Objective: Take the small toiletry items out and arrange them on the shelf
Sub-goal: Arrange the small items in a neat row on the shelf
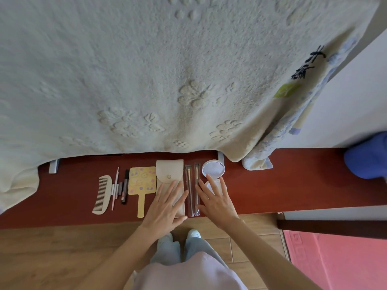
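Now both hands lie flat and spread over a row of toiletry items on the dark red shelf [272, 185].

From left to right the row holds a comb [102, 194], a thin pink stick [115, 188], some small tubes [119, 188], a dark pen-like tube [125, 186], a yellow hand mirror [142, 185], a beige snap pouch [168, 173], two wrapped makeup brushes [193, 185] and an open round compact [213, 169]. The left hand [165, 208] rests with straight fingers on the pouch; the right hand [216, 200] covers the compact's near half, its fingers apart beside the brushes. A cream embossed towel [167, 80] hangs over the shelf's far edge.
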### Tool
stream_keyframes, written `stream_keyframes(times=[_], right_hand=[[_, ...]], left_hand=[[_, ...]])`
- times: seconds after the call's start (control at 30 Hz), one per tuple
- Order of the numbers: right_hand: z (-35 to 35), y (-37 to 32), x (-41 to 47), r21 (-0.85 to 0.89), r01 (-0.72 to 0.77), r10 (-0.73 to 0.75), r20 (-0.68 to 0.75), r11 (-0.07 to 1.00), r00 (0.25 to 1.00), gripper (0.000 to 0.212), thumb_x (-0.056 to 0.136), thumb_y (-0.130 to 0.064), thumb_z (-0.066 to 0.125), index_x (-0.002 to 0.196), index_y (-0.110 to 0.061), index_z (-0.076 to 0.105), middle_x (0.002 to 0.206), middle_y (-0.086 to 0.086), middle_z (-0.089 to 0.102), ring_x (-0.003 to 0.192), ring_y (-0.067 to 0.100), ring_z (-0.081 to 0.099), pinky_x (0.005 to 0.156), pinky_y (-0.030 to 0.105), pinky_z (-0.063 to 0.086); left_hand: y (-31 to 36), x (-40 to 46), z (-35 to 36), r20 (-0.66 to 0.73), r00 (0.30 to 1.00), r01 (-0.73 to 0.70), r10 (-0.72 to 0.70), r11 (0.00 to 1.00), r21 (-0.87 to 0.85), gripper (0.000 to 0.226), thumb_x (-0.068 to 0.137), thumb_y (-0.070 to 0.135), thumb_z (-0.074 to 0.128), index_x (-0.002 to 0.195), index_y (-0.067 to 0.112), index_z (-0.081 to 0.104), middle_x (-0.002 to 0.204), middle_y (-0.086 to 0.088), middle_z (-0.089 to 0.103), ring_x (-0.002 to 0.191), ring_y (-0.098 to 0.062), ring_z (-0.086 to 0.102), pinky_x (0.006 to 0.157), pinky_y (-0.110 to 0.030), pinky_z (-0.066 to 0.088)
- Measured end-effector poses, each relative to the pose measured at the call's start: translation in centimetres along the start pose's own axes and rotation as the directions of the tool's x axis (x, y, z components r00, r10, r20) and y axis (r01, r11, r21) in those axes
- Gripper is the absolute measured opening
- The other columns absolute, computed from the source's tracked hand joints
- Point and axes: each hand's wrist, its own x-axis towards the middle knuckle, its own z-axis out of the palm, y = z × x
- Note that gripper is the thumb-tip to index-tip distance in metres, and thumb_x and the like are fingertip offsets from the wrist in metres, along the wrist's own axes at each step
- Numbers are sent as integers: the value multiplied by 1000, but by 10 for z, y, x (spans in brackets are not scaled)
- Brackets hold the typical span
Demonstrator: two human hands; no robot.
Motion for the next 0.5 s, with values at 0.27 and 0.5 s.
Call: stream_keyframes(times=[0.27, 0.5], right_hand=[[-6, -4, 5, 70, -15, 17, -27, 997, 1000, 63, 92, -54, 41, 142, -16, 42, 149, 5, 40, 142, 30, 25, 108, 58, 31], [6, 9, -23, 459, -290, 335, -17, 839, 942, 69, 86, -34, 66, 145, -20, 32, 153, 14, 28, 142, 34, 26, 105, 44, 38]], left_hand=[[-3, 3, 3, 30, 995, -95, 94, 995, 19, 68, 89, 56, 41, 147, 20, 34, 157, -8, 24, 145, -29, 19, 111, -54, 18], [3, 10, 9, 18, 994, -111, 110, 993, 42, 63, 90, 52, 43, 144, 20, 40, 152, -10, 36, 141, -28, 31, 110, -55, 20]])
